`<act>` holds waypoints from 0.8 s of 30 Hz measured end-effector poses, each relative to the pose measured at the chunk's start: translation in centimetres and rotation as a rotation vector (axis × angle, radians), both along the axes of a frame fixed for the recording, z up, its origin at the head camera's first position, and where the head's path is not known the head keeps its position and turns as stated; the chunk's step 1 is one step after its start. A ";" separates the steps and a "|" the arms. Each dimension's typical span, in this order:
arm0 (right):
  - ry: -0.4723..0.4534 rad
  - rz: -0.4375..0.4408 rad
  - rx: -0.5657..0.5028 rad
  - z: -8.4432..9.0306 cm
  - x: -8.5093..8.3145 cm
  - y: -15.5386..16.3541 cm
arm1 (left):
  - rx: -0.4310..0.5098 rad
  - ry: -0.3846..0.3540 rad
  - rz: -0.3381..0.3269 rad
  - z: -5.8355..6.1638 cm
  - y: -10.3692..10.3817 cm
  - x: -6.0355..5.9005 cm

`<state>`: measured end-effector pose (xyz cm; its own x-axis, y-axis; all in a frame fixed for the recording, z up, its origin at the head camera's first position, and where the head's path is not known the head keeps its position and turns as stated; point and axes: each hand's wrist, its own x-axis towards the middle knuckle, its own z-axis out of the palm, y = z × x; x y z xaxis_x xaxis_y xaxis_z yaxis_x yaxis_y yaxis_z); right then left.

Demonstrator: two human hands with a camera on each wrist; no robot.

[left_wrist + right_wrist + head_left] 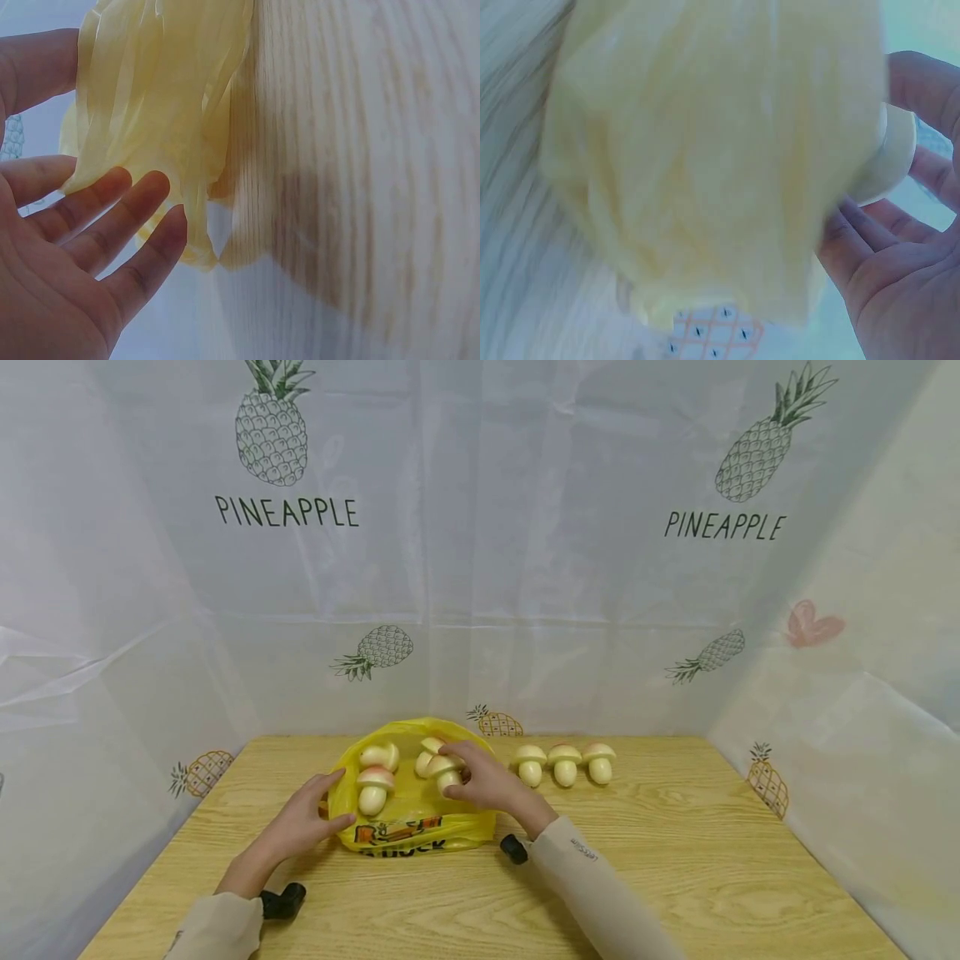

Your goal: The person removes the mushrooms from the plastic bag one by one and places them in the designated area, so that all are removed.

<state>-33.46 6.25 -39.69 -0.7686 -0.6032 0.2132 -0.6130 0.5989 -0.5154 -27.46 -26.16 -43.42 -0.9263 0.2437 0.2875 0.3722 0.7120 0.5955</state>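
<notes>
A yellow plastic bag (408,804) lies on the table with its mouth spread wide. At its left rim is my left hand (303,817), its thumb and index finger tucked inside the edge and the other fingers fairly straight along the outside (124,214). Inside the bag's mouth my right hand (483,779) grips a toy mushroom (444,770) with a pale stem and cap. Two more mushrooms (372,792) lie at the left in the bag, and another (427,752) sits just behind the gripped one. The bag hides part of the held mushroom (892,154) in the right wrist view.
Three mushrooms (565,767) stand in a row to the right of the bag, near the table's back edge. The wood-grain table (675,860) meets a white pineapple-print sheet (480,568) at the back and sides. Black wrist mounts (283,902) sit at both cuffs.
</notes>
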 end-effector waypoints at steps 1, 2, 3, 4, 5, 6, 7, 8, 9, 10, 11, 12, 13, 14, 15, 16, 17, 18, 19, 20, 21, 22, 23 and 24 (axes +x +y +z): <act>-0.007 -0.003 -0.004 0.2 0.2 0.4 | -0.001 0.004 -0.002 0.0 0.0 0.0; -0.012 -0.005 -0.011 0.4 0.4 0.8 | -0.001 0.006 0.000 0.1 0.0 0.1; -0.010 -0.008 -0.016 0.5 0.6 1.2 | 0.000 0.007 0.000 0.1 0.1 0.1; -0.003 -0.010 -0.023 0.6 0.8 1.6 | 0.001 0.009 0.000 0.1 0.1 0.1; 0.004 -0.013 -0.029 0.6 0.9 2.1 | 0.002 0.009 -0.001 0.1 0.1 0.2; 0.011 -0.011 -0.043 0.6 1.1 2.5 | 0.003 0.009 -0.001 0.1 0.1 0.1; 0.018 -0.007 -0.057 0.6 1.2 3.0 | 0.000 0.011 0.000 0.1 0.1 0.1; 0.025 -0.009 -0.067 0.6 1.4 3.6 | -0.003 0.012 0.000 0.1 0.1 0.1; 0.031 -0.011 -0.077 0.5 1.5 4.1 | -0.004 0.011 0.000 0.1 0.1 0.1; 0.032 -0.013 -0.089 0.5 1.7 4.6 | -0.007 0.012 0.001 0.1 0.1 0.1; 0.031 -0.017 -0.103 0.5 1.8 5.1 | -0.012 0.012 0.004 0.0 0.1 0.1; 0.030 -0.020 -0.118 0.4 2.0 5.6 | -0.016 0.013 0.006 0.0 0.1 0.1; 0.034 -0.028 -0.126 0.4 2.1 6.1 | -0.019 0.013 0.006 0.0 0.0 0.1; 0.034 -0.034 -0.137 0.3 2.2 6.6 | -0.021 0.012 0.004 0.0 0.0 0.1; 0.041 -0.037 -0.150 0.4 2.4 7.1 | -0.019 0.012 0.003 0.0 0.0 0.1; 0.049 -0.043 -0.156 0.4 2.5 7.6 | -0.017 0.013 0.001 0.0 0.0 0.1; 0.059 -0.048 -0.159 0.5 2.6 8.1 | -0.013 0.011 0.000 0.0 0.0 0.1; 0.069 -0.052 -0.162 0.6 2.7 8.5 | -0.011 0.010 -0.003 0.1 0.0 0.1; 0.077 -0.059 -0.163 0.7 2.9 9.0 | -0.010 0.010 -0.004 0.1 0.0 0.1; 0.082 -0.066 -0.162 0.8 3.0 9.5 | -0.011 0.010 -0.004 0.1 0.0 0.1; 0.086 -0.075 -0.161 1.0 3.1 10.0 | -0.009 0.010 -0.003 0.1 0.0 0.1; 0.085 -0.084 -0.159 1.1 3.2 10.5 | -0.008 0.009 -0.002 0.1 0.0 0.1; 0.089 -0.095 -0.159 1.2 3.2 11.0 | -0.010 0.009 -0.002 0.1 0.0 0.1; 0.088 -0.111 -0.160 1.2 3.3 11.5 | -0.010 0.010 -0.003 0.1 0.0 0.1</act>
